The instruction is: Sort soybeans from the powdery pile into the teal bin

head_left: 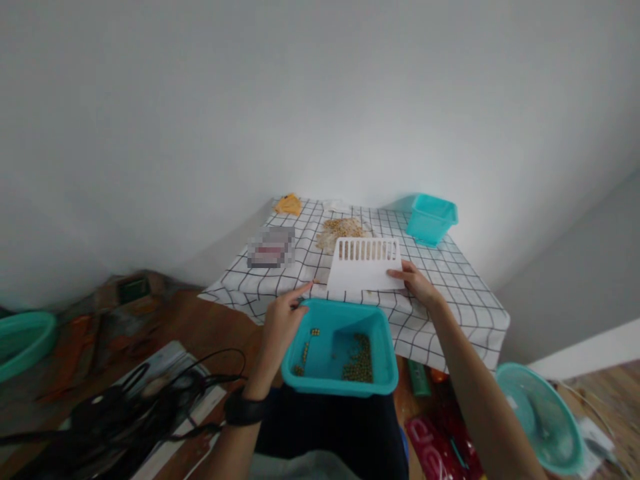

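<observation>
My right hand [413, 281] grips the right edge of a white plastic board [363, 275] with a row of slots along its far side. The board lies tilted on the checked cloth near the table's front edge. My left hand [285, 320] reaches over the left rim of a turquoise basin [340, 385], thumb apart and index finger stretched to a small yellowish piece [316, 281] on the cloth. Nothing shows in its grasp. The basin sits at my lap, with greenish-yellow beans [360, 363] in it. Behind the board lies a pile of beans [345, 228], partly hidden.
A turquoise basket [431, 220] stands at the table's back right. A yellow cloth or packet [289, 205] lies at the back left, near a blurred-out item [271, 247]. Black cables [165, 407] are low left; a green-blue tub [540, 417] is low right.
</observation>
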The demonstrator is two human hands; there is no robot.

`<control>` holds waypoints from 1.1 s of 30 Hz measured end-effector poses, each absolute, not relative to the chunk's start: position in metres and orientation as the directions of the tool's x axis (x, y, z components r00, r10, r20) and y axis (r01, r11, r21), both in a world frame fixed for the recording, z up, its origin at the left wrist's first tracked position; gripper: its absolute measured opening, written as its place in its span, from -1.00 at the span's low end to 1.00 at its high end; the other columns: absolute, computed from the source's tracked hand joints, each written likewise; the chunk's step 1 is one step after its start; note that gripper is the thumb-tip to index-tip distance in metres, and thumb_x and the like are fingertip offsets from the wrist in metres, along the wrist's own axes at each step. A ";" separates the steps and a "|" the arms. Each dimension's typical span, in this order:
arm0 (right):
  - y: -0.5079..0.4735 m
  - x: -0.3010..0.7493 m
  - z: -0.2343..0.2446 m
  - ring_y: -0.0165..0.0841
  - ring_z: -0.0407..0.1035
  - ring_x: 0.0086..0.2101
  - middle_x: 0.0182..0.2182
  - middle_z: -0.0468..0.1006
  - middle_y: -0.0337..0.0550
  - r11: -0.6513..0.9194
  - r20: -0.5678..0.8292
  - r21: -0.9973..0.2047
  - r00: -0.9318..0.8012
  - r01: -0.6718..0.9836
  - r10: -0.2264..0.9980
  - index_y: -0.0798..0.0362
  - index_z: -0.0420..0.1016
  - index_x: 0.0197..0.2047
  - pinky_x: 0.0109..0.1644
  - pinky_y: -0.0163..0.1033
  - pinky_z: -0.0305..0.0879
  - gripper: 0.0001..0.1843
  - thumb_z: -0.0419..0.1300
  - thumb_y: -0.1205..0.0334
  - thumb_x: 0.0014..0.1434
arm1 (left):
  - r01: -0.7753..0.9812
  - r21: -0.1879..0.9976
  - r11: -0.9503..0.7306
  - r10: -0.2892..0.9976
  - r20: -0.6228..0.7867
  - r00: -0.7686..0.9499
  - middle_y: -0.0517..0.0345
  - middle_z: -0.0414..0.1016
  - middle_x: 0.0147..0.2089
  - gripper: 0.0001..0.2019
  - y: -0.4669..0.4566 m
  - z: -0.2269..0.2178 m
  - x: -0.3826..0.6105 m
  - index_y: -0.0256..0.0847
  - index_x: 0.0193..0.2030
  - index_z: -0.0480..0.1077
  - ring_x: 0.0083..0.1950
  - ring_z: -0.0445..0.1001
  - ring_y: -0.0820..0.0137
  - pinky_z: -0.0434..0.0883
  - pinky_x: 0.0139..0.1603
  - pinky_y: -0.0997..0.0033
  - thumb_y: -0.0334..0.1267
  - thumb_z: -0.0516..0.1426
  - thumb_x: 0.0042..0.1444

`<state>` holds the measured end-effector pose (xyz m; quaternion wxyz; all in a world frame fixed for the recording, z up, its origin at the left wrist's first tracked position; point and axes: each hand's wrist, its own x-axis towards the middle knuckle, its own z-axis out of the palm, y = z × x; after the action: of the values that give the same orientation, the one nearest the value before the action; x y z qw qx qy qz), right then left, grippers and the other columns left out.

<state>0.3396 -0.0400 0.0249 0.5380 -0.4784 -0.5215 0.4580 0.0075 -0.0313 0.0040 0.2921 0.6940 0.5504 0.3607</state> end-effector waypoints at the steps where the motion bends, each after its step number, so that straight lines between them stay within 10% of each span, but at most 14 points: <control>1: -0.041 0.338 0.026 -0.14 0.51 -0.09 -0.24 0.67 -0.15 0.125 0.124 -0.992 0.058 -0.004 0.991 -0.05 0.58 -0.08 0.00 -0.08 0.49 -0.58 0.41 0.21 -0.07 | 0.550 0.805 -0.224 0.975 0.180 0.133 -0.02 0.69 -0.14 -0.47 -0.032 0.004 0.008 -0.17 0.19 0.47 -0.27 0.56 0.27 0.43 -0.21 0.36 -0.45 0.13 0.03; 8: -0.049 0.330 0.022 -0.17 0.52 -0.22 -0.23 0.63 -0.11 0.191 0.166 -0.979 0.271 -0.067 0.948 -0.09 0.51 -0.12 -0.24 -0.08 0.57 -0.62 0.40 0.19 -0.05 | 0.495 0.837 -0.235 0.972 0.190 0.141 0.00 0.67 -0.03 -0.46 -0.031 0.001 0.008 -0.16 0.19 0.47 -0.22 0.56 0.29 0.44 -0.16 0.36 -0.45 0.14 0.02; 15: -0.089 0.364 0.011 -0.09 0.51 -0.06 -0.10 0.65 -0.12 0.220 0.185 -0.975 0.414 -0.038 0.891 -0.05 0.57 -0.11 0.08 0.01 0.43 -0.64 0.38 0.09 -0.01 | 0.499 0.834 -0.235 0.972 0.188 0.144 -0.07 0.67 -0.06 -0.46 -0.031 -0.003 0.008 -0.18 0.21 0.46 -0.25 0.56 0.27 0.41 -0.21 0.35 -0.42 0.13 0.03; 33: -0.102 0.336 0.017 -0.04 0.42 0.08 0.02 0.62 -0.09 0.186 0.196 -0.981 0.293 0.062 0.936 -0.05 0.62 -0.06 0.23 0.08 0.25 -0.58 0.38 -0.04 0.03 | 0.512 0.836 -0.200 0.977 0.131 0.167 -0.07 0.66 -0.02 -0.50 -0.030 0.014 0.002 -0.20 0.19 0.48 -0.10 0.58 0.17 0.44 0.01 0.22 -0.40 0.15 0.05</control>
<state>0.3359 -0.1018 0.0173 0.6075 -0.5269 -0.4732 0.3596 0.0019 -0.0305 0.0145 0.3294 0.6893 0.5399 0.3533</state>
